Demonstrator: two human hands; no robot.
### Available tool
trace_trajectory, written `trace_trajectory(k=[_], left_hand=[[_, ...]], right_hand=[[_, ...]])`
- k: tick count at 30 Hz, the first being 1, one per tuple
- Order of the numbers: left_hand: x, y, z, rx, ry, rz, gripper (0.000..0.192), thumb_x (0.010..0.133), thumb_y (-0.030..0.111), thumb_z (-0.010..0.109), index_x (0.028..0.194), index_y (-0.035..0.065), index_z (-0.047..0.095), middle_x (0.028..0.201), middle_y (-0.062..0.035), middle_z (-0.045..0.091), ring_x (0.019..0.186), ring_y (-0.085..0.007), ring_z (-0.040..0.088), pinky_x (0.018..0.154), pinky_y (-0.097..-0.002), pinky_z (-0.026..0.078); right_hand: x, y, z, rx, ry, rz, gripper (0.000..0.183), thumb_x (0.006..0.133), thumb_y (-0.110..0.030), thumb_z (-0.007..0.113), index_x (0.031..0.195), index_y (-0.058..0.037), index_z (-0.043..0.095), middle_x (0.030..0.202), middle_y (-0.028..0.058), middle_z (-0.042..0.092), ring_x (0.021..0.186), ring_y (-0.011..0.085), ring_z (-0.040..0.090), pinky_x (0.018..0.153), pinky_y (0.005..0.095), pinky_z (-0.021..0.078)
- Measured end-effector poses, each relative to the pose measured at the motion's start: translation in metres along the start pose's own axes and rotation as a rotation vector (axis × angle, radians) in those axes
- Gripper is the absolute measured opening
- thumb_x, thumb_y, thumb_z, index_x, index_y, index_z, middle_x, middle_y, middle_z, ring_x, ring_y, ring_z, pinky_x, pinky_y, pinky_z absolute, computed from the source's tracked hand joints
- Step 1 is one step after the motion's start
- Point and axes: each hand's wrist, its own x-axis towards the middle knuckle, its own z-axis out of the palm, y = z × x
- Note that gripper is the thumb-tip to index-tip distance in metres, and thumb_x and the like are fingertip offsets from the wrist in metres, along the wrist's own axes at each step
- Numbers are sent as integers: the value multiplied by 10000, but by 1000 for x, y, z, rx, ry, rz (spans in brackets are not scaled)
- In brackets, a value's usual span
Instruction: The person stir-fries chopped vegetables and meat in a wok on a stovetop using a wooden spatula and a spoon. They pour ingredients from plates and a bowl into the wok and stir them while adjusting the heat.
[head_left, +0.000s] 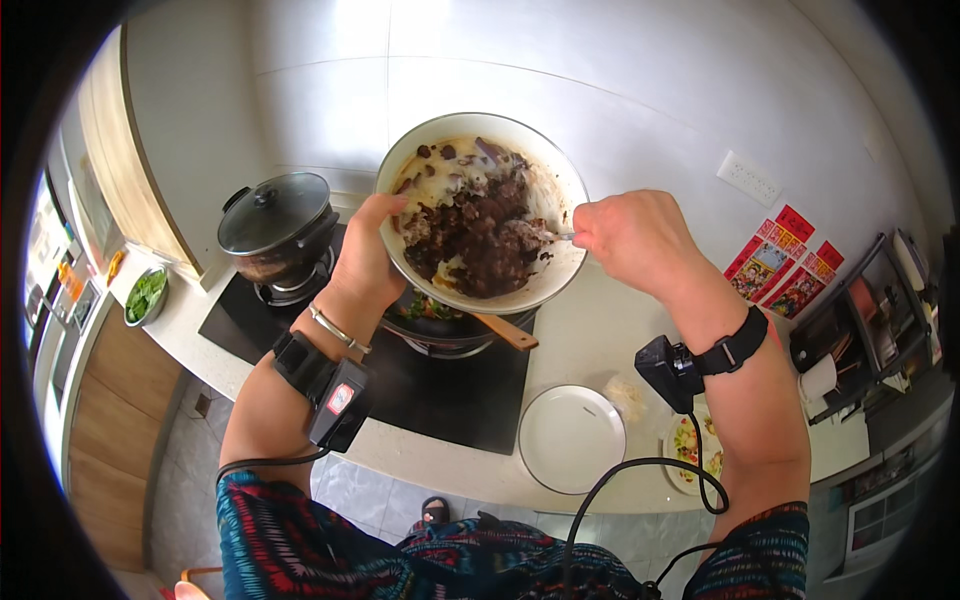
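Observation:
My left hand (369, 259) grips the left side of a deep white bowl (561, 176) with a dark rim, its thumb over the edge. The bowl is raised over the stove and tilted towards me. Inside lies a dark, chunky mixture (476, 232), with pale liquid and dark pieces along the far side. In my right hand (637, 234) is the handle of a metal utensil (561, 236); its head is buried in the mixture, so its type is unclear. Below the bowl, a dark frying pan (409, 328) holds chopped food (429, 307), partly hidden. A wooden handle (506, 331) sticks out beside it.
A glass-lidded pot (277, 221) stands on the left burner of the black cooktop (450, 401). On the counter are a white plate (572, 440), a plate of chopped food (688, 450) and a bowl of leafy greens (146, 295). A dark rack (862, 330) stands right.

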Motion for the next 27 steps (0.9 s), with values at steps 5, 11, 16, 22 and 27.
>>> trace_trajectory(k=[5,11,16,22,27], left_hand=[[20,3,-24,-17,32,-39,411,822,225,480,1154,-15,507,1054,-151,601,934,-267,601,830,-398,507],[46,-4,-48,-52,37,-27,411,819,224,480,1145,-24,513,1023,-150,610,921,-264,603,836,-390,508],[64,-7,-55,-1,30,-45,410,820,225,479,1145,-23,516,1023,-150,609,918,-268,603,846,-386,505],[76,-6,-42,63,114,-97,348,845,219,455,1077,-34,519,1018,-150,599,902,-278,598,791,-401,508],[95,-12,-58,34,122,-142,353,850,214,446,1083,-43,513,1012,-169,600,887,-290,606,805,-413,504]], right_hand=[[21,-11,20,68,-51,57,147,797,-230,625,725,-104,606,650,99,593,653,316,577,588,420,441],[33,-36,54,351,-112,173,128,804,-233,608,776,-109,622,701,98,615,690,300,590,616,390,456],[49,-56,65,454,-162,254,141,812,-227,618,813,-86,625,670,121,594,638,268,580,599,367,453],[51,-35,111,918,-276,492,164,815,-229,645,776,-70,653,637,74,585,583,179,555,532,339,417],[60,-35,107,1303,-467,778,151,843,-202,628,799,-58,619,591,-29,461,466,66,347,412,245,250]])
